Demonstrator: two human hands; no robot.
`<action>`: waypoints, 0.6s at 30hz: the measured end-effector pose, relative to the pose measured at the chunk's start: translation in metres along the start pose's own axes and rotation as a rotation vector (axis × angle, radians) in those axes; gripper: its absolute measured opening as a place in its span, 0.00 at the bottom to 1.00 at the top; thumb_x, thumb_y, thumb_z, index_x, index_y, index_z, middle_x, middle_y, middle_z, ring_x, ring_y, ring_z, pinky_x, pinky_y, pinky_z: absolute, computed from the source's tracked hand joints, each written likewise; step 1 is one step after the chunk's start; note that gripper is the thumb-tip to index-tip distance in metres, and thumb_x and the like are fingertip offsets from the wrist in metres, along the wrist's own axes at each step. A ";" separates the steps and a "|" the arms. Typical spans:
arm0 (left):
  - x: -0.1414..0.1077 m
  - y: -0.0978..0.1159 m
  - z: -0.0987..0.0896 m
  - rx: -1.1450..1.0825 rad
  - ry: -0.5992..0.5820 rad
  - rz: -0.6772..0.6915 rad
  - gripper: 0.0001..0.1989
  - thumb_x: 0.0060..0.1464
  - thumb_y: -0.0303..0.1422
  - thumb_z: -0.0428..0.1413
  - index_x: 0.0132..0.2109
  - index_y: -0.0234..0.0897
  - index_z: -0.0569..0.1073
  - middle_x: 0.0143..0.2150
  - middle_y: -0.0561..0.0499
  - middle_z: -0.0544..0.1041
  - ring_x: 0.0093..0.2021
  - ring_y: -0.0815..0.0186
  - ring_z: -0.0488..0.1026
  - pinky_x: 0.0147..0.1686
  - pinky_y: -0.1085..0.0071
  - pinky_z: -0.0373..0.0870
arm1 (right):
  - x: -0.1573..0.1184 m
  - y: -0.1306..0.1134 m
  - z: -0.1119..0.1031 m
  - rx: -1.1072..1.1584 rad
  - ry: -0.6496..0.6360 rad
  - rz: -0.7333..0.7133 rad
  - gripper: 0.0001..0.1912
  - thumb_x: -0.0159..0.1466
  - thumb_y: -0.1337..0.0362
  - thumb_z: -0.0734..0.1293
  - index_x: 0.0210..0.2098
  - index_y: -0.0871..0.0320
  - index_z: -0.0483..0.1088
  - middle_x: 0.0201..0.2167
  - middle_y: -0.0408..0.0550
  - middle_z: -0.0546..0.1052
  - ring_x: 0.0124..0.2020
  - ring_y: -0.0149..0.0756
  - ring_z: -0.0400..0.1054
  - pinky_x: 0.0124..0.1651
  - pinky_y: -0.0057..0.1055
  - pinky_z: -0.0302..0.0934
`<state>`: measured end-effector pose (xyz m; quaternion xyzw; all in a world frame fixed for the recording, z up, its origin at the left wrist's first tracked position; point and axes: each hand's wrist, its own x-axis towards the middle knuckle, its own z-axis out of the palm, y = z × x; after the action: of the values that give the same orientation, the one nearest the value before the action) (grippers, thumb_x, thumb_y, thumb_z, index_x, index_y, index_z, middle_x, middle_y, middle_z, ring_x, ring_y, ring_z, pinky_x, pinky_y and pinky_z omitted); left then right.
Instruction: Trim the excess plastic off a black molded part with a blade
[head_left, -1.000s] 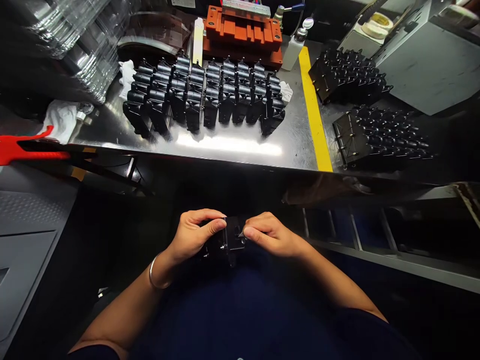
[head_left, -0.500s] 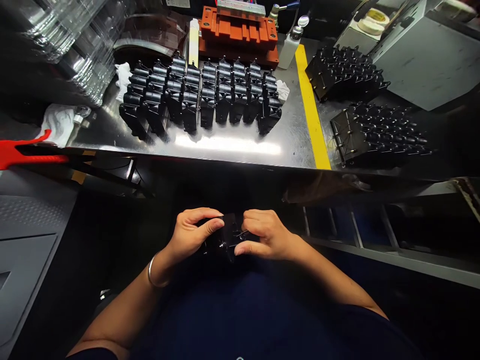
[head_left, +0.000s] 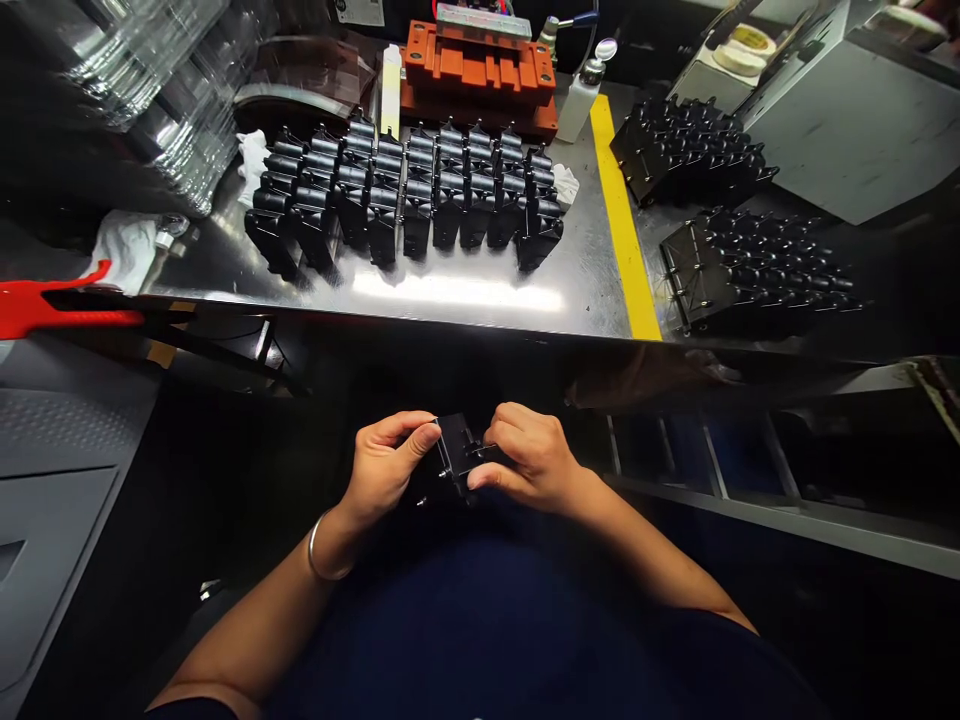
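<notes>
Both of my hands hold a small black plastic part (head_left: 459,450) low over my lap, well below the table edge. My left hand (head_left: 384,466) pinches its left side between thumb and fingers. My right hand (head_left: 527,458) grips its right side, with the fingers curled over and partly hiding it. Small metal pins show on the part. Several rows of similar black parts (head_left: 405,200) stand on a stainless steel table (head_left: 450,290), out of reach of both hands.
An orange fixture (head_left: 480,75) and a plastic bottle (head_left: 579,105) stand behind the rows. A yellow stripe (head_left: 626,210) runs across the table, with two black pin-studded blocks (head_left: 750,270) beyond it. Stacked clear trays (head_left: 157,100), a white cloth (head_left: 124,250) and a red-handled tool (head_left: 52,305) lie left.
The black part has turned in my fingers and shows more clearly between my hands. My right hand has shifted its grip toward the part's right side.
</notes>
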<state>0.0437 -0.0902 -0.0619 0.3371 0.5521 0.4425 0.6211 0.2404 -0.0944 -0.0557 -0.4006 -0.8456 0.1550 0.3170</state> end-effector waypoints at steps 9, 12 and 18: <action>0.002 0.000 0.003 -0.005 0.004 -0.028 0.20 0.33 0.44 0.69 0.29 0.32 0.79 0.24 0.52 0.77 0.24 0.73 0.70 0.25 0.78 0.68 | 0.000 -0.001 -0.008 0.274 -0.297 0.041 0.27 0.69 0.48 0.55 0.20 0.60 0.59 0.19 0.40 0.60 0.20 0.24 0.52 0.24 0.25 0.46; 0.009 0.004 0.003 -0.072 0.018 -0.097 0.23 0.32 0.46 0.69 0.30 0.31 0.77 0.23 0.53 0.76 0.23 0.74 0.70 0.24 0.78 0.67 | 0.000 0.000 -0.012 0.485 -0.331 0.060 0.25 0.71 0.50 0.52 0.26 0.60 0.63 0.21 0.41 0.64 0.22 0.24 0.58 0.26 0.22 0.52; 0.017 0.007 0.006 -0.154 -0.088 -0.342 0.24 0.37 0.48 0.67 0.30 0.32 0.70 0.20 0.58 0.70 0.18 0.76 0.66 0.19 0.79 0.64 | 0.001 0.001 0.000 0.004 0.158 0.109 0.13 0.69 0.65 0.58 0.30 0.60 0.68 0.21 0.43 0.69 0.23 0.28 0.61 0.29 0.26 0.55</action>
<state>0.0482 -0.0716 -0.0609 0.2089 0.5382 0.3562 0.7348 0.2405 -0.0933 -0.0555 -0.4565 -0.7946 0.1418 0.3743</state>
